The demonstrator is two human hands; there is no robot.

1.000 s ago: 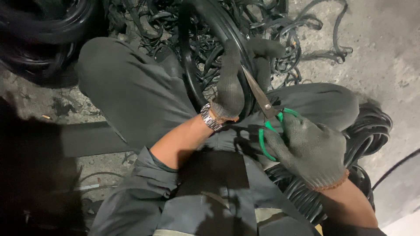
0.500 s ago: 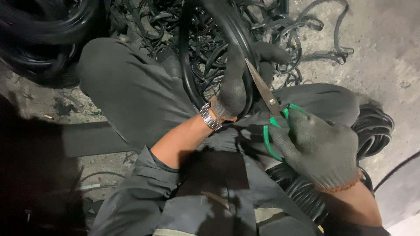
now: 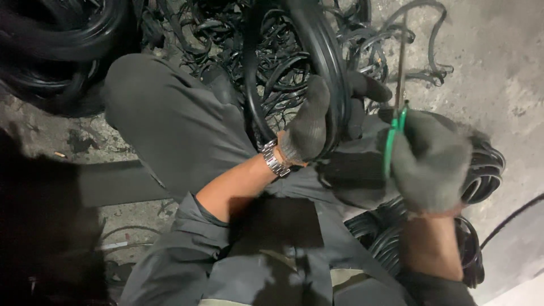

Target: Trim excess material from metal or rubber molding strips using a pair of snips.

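Note:
My left hand (image 3: 309,122), in a grey glove with a metal watch (image 3: 272,159) at the wrist, grips a black rubber tyre ring (image 3: 326,54) that stands upright between my knees. My right hand (image 3: 430,161), gloved too, holds green-handled scissors (image 3: 398,102) with the blades pointing up and away, just right of the ring. The scissors look blurred and do not touch the rubber.
A tangle of cut black rubber strips (image 3: 238,39) covers the floor ahead. Stacked black tyres (image 3: 56,39) sit at the upper left, and more rubber rings (image 3: 481,175) lie by my right knee. Bare concrete floor (image 3: 498,62) is at the right.
My right hand swung the scissors from leaning left against the ring to upright, and moved right, away from it. My left hand kept its grip on the ring.

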